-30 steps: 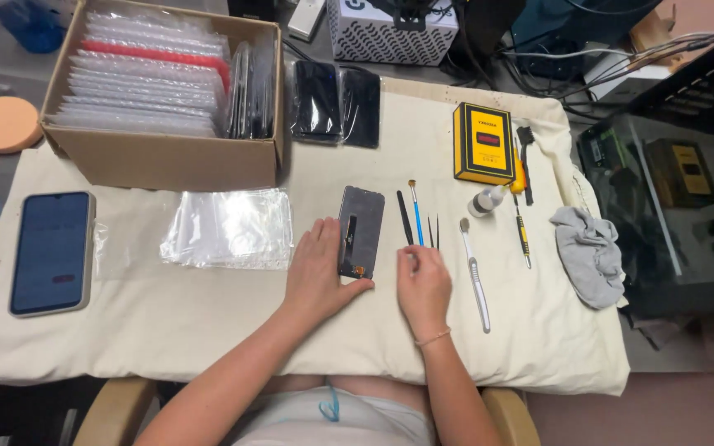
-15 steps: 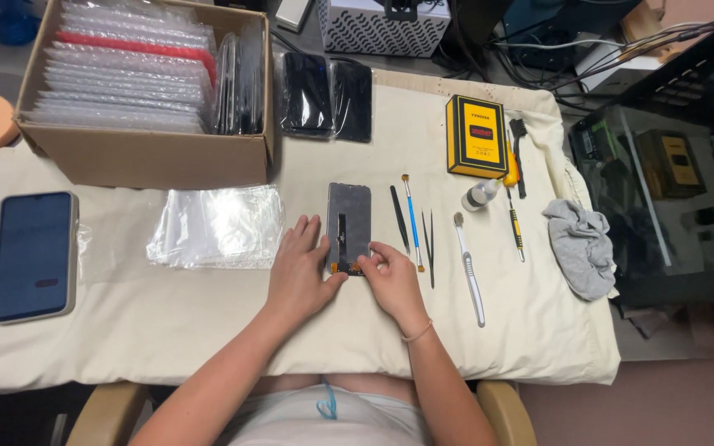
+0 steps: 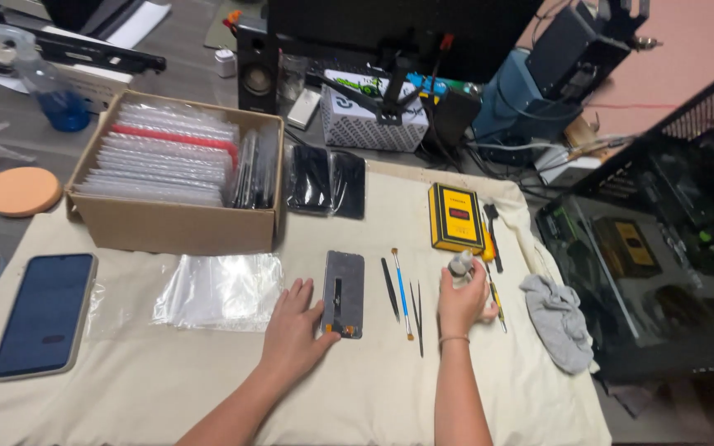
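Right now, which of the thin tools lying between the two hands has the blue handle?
The blue-handled tool, middle of the row: a black stick lies on its left, dark tweezers on its right, nearest the right hand.

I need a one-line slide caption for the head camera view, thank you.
Left hand steadies a grey phone screen panel on the cloth while right hand grips a small bottle.

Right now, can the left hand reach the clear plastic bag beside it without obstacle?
Probably yes. The left hand rests by the grey panel, and the clear plastic bag lies just beside it on bare cloth.
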